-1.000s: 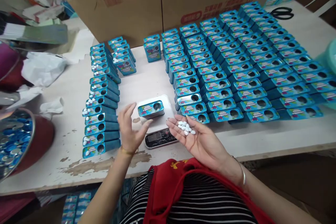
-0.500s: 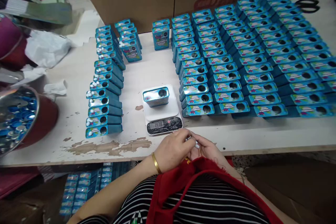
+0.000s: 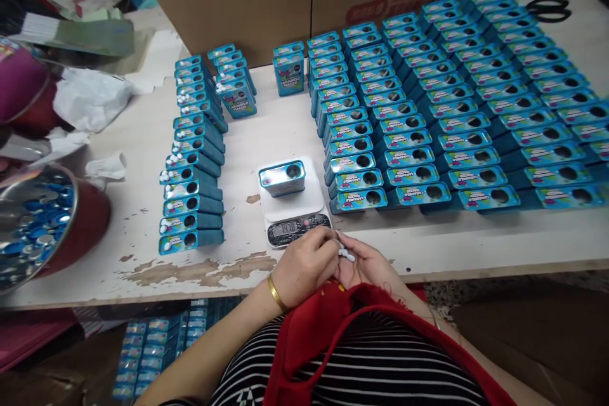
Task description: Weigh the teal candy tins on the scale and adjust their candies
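My left hand (image 3: 307, 263), with a gold bracelet at the wrist, is curled over my right palm, its fingertips partly hidden. Cupped at the table's front edge, my right hand (image 3: 364, 261) holds several small white candies (image 3: 347, 255). Just beyond both hands sits a white kitchen scale (image 3: 311, 203) with a lit display. On its platform stands a blue tin (image 3: 281, 179), a dark round opening in its top. Left of the scale is a column of blue tins (image 3: 178, 224), many with white candies lying on their tops.
Rows of blue tins with round openings (image 3: 412, 155) fill the table's right side. A red pot (image 3: 90, 216) of blue and silver caps stands at left. Cardboard boxes (image 3: 266, 6) rise behind. Black scissors (image 3: 549, 11) lie far right; more tins (image 3: 152, 346) are below the table.
My hands have shifted slightly left and up in view, and more of the white candies in my right palm now show. The tin stays on the scale; the camera view has moved a little.
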Available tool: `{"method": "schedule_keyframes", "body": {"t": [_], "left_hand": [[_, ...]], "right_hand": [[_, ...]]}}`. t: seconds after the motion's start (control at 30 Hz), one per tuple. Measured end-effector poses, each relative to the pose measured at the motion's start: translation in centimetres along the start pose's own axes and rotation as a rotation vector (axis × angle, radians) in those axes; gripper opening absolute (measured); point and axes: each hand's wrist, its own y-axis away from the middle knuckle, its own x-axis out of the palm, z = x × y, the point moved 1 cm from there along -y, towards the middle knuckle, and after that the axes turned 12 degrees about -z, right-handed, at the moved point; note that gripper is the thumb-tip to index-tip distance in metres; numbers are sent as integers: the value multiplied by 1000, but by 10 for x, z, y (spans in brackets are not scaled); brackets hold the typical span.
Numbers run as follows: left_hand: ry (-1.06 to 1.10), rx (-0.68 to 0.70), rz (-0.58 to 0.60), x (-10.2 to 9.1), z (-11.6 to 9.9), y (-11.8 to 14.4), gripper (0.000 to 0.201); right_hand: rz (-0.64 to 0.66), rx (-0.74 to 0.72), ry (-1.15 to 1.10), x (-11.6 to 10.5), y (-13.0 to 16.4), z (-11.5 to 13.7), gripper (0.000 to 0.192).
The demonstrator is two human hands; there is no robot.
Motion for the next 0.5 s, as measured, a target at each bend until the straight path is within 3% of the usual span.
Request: {"method": "schedule_keyframes", "body": {"t": [0.27,0.5], "left_hand": [[-19,29,-48,-20,13,-12,14],[90,-54,-286,-65,27,-49,7]], "right_hand": [[80,-56,-58,28,-11,3,13],[145,-108,-123,68,-10,20,21]]}}
